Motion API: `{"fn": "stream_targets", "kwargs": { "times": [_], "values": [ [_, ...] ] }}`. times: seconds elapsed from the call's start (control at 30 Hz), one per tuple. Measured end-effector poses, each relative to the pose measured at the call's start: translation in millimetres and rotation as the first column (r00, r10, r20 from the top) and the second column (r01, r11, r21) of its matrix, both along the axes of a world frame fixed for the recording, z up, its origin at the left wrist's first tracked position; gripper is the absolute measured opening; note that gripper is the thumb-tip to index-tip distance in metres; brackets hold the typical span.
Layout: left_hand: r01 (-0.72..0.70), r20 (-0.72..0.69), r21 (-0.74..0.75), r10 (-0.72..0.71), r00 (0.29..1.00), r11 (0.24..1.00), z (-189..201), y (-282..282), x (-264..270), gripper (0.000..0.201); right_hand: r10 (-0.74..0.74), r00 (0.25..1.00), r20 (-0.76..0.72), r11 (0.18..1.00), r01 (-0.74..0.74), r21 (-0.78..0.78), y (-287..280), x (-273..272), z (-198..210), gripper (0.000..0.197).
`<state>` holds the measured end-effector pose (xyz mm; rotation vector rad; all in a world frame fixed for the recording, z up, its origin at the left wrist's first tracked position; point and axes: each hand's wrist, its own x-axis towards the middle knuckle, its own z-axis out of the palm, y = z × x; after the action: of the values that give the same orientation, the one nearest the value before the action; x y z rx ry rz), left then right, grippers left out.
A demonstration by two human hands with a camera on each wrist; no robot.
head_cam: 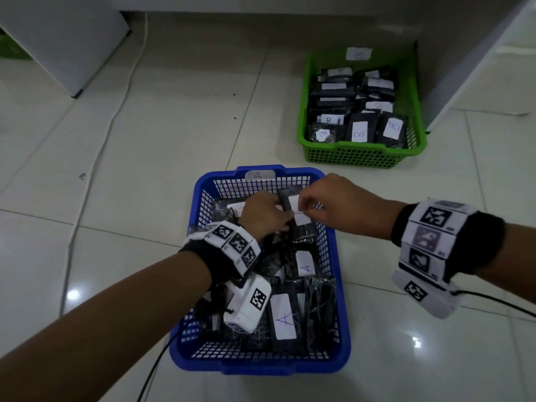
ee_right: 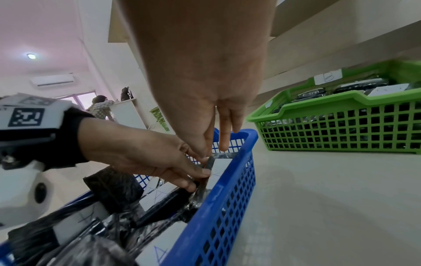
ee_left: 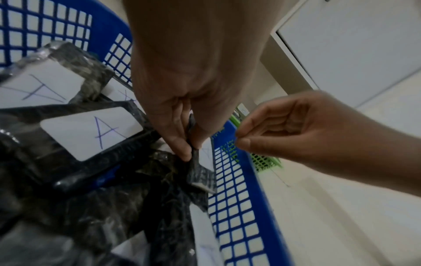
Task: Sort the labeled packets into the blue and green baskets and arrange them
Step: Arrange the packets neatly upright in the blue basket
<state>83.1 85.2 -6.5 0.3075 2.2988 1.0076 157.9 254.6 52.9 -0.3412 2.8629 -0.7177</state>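
A blue basket (head_cam: pixel 261 365) labeled A lies on the floor in front of me, holding several black packets with white A labels (head_cam: pixel 282 314). My left hand (head_cam: pixel 285 213) reaches into its far end and pinches the top edge of one black packet (ee_left: pixel 200 172) that stands on edge against the right wall (ee_left: pixel 232 198). My right hand (ee_left: pixel 238 142) hovers close beside that packet's top corner, thumb against forefinger; I cannot tell whether it touches the packet. The green basket (head_cam: pixel 353 156), labeled B, stands farther off to the right, filled with B packets (head_cam: pixel 358 132).
White cabinets stand at the back left (head_cam: pixel 58 39) and back right (head_cam: pixel 478 68), close behind the green basket. A white cable (head_cam: pixel 116 111) runs across the tiled floor on the left. A person (ee_right: pixel 100 106) stands far off by a counter.
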Motion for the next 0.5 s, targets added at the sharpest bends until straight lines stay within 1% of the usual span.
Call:
{"fn": "stream_targets", "kwargs": {
  "times": [0.03, 0.1, 0.17, 0.2, 0.23, 0.27, 0.3, 0.33, 0.37, 0.4, 0.43, 0.47, 0.5],
  "values": [
    [0.026, -0.072, -0.025, -0.027, 0.997, 0.999, -1.5, 0.9, 2.7, 0.019, 0.010, 1.000, 0.006, 1.000, -0.010, 0.020, -1.4, 2.9, -0.5, 0.014],
    [0.126, -0.222, -0.112, -0.149, 0.964, 0.986, -2.0, 2.7, 6.8, 0.018, 0.026, 0.998, 0.050, 0.998, -0.029, 0.059, -4.1, 7.4, -2.0, 0.018],
    [0.277, -0.310, -0.219, -0.336, 0.889, 0.936, 0.8, 5.1, 7.3, 0.019, 0.064, 0.988, 0.141, 0.993, -0.077, 0.092, -6.3, 10.5, -4.1, 0.018],
    [0.335, -0.340, -0.295, -0.426, 0.838, 0.895, 4.3, 4.4, 6.6, 0.022, 0.091, 0.978, 0.186, 0.985, -0.115, 0.126, -7.3, 12.1, -5.8, 0.013],
    [0.356, -0.363, -0.370, -0.486, 0.795, 0.858, 9.6, 3.2, 4.2, 0.026, 0.114, 0.972, 0.206, 0.976, -0.148, 0.158, -8.2, 13.8, -6.9, 0.011],
    [0.348, -0.394, -0.419, -0.514, 0.762, 0.838, 17.2, 0.1, -0.5, 0.026, 0.127, 0.971, 0.204, 0.969, -0.166, 0.185, -9.2, 14.7, -7.8, 0.018],
    [0.319, -0.423, -0.459, -0.519, 0.743, 0.829, 26.3, -4.9, -7.1, 0.025, 0.143, 0.971, 0.192, 0.965, -0.180, 0.191, -9.6, 15.2, -8.5, 0.023],
    [0.279, -0.439, -0.513, -0.527, 0.728, 0.812, 34.3, -12.6, -14.4, 0.022, 0.150, 0.972, 0.179, 0.971, -0.179, 0.160, -9.9, 16.3, -8.5, 0.025],
    [0.239, -0.424, -0.600, -0.557, 0.714, 0.763, 44.2, -20.7, -22.0, 0.020, 0.152, 0.973, 0.175, 0.978, -0.174, 0.114, -10.5, 17.1, -6.8, 0.026],
    [0.213, -0.381, -0.696, -0.604, 0.700, 0.685, 51.1, -29.5, -27.7, 0.023, 0.164, 0.968, 0.188, 0.980, -0.181, 0.078, -11.3, 18.0, -5.3, 0.027],
    [0.213, -0.306, -0.779, -0.653, 0.692, 0.590, 53.6, -38.8, -32.0, 0.034, 0.188, 0.959, 0.213, 0.978, -0.203, 0.052, -12.1, 18.5, -3.7, 0.027],
    [0.245, -0.225, -0.814, -0.675, 0.703, 0.526, 54.1, -46.6, -33.5, 0.047, 0.203, 0.948, 0.243, 0.974, -0.222, 0.052, -12.7, 18.2, -2.8, 0.028],
    [0.293, -0.151, -0.809, -0.662, 0.734, 0.510, 51.4, -52.6, -32.5, 0.057, 0.218, 0.941, 0.258, 0.969, -0.240, 0.055, -13.1, 17.8, -3.1, 0.028]
  ]
}}
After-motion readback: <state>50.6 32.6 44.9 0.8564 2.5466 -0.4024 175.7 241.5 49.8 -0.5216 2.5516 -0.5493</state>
